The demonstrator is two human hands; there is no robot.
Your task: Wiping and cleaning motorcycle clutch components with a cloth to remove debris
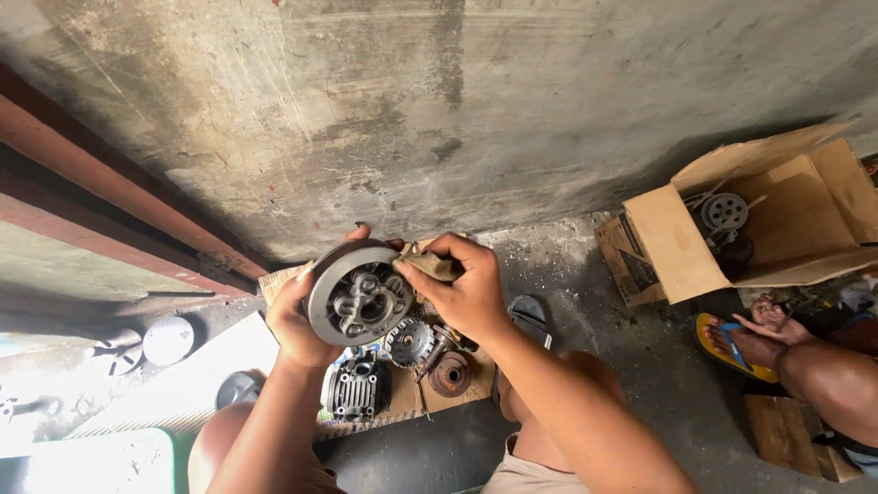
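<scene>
My left hand [294,322] holds up a round grey metal engine part, a clutch-like drum [355,295], with its hollow ribbed face toward me. My right hand [465,285] presses a small brown rag [436,266] against the drum's upper right rim. Below the hands, on a piece of cardboard [402,389] on the floor, lie a toothed gear wheel [409,341], a rusty brown disc [450,373] and a finned grey metal casing [357,388].
A concrete wall [439,110] rises ahead, with rusty red beams [110,197] at left. An open cardboard box [777,215] with metal parts stands at right. Another person's foot in a yellow sandal [739,348] rests on the floor at right. Round metal lids [167,339] lie at left.
</scene>
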